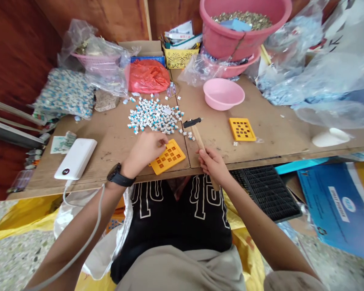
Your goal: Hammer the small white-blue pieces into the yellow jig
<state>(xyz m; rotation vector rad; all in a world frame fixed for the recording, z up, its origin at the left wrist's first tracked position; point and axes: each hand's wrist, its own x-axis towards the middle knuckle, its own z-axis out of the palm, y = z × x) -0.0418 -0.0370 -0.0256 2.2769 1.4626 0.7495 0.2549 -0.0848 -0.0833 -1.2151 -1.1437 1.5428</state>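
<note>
My left hand [148, 147] is over the upper left part of a yellow slotted plate [169, 157] at the table's front edge. Its fingers are pinched together, and whatever they hold is too small to make out. My right hand [212, 163] is wrapped round the wooden handle of a hammer-like tool [198, 137], whose dark head points away from me. Just behind the plate lies a pile of small white and blue pieces [154, 115]. A second yellow plate [242, 129] rests flat to the right, a small loose piece [235, 144] beside it.
A pink bowl [224, 95] stands behind the tool, with a large pink tub [245, 34] beyond. At left are a white power bank [75, 159] and a bag of pieces [65, 93]. A red bag [148, 76] lies at the back.
</note>
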